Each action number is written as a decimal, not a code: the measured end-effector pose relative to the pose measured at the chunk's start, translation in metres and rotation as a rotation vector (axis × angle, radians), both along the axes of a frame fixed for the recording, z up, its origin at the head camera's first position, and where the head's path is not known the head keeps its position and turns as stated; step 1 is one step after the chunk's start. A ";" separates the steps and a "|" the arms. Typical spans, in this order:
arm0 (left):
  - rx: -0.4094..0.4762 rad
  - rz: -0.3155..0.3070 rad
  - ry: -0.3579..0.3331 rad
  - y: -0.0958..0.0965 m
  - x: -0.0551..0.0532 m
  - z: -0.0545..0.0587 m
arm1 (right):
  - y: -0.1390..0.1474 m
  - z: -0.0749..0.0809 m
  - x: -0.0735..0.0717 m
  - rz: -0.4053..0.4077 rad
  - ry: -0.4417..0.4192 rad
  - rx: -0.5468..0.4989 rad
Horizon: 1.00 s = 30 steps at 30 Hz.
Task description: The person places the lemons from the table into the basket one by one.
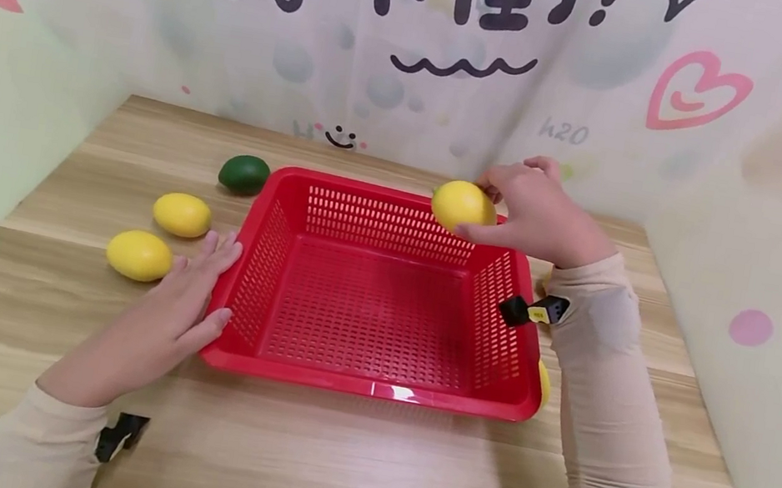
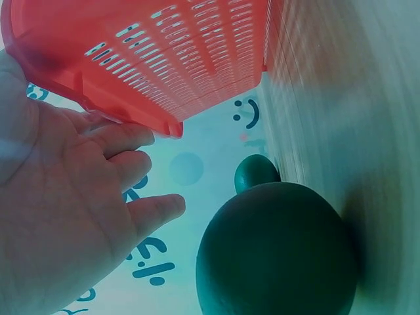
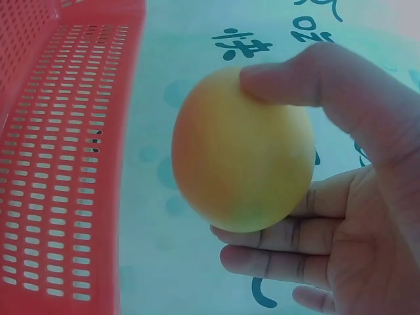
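A red plastic basket with slotted walls stands on the table, its inside bare. Over its back right corner, my right hand pinches a yellow lemon between thumb and fingers. The right wrist view shows the thumb on one side of the lemon and fingers beneath it. My left hand rests against the basket's left rim, fingers extended. Beside those fingers lie two more lemons, a nearer one and a farther one. Behind them sits a dark green fruit, lemon-shaped.
To the basket's right, another yellow fruit shows partly past the rim, and one more is mostly hidden behind the right forearm. A printed wall sheet rises at the table's back edge. Wood-grain tabletop extends in front of the basket.
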State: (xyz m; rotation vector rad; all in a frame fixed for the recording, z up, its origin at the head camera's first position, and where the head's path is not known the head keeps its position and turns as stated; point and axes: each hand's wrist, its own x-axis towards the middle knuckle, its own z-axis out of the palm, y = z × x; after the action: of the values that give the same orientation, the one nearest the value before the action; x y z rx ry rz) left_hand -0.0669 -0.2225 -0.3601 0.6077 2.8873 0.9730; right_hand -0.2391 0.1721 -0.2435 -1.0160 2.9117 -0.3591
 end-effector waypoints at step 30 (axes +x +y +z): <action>0.001 0.007 -0.005 0.001 -0.001 -0.003 | -0.022 -0.013 -0.005 0.074 0.013 0.001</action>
State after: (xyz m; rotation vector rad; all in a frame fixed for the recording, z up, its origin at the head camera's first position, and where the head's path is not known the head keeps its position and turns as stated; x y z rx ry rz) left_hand -0.0682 -0.2216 -0.3627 0.5947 2.8863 0.9760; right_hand -0.2441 0.1499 -0.2564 -1.1266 2.8752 -0.3496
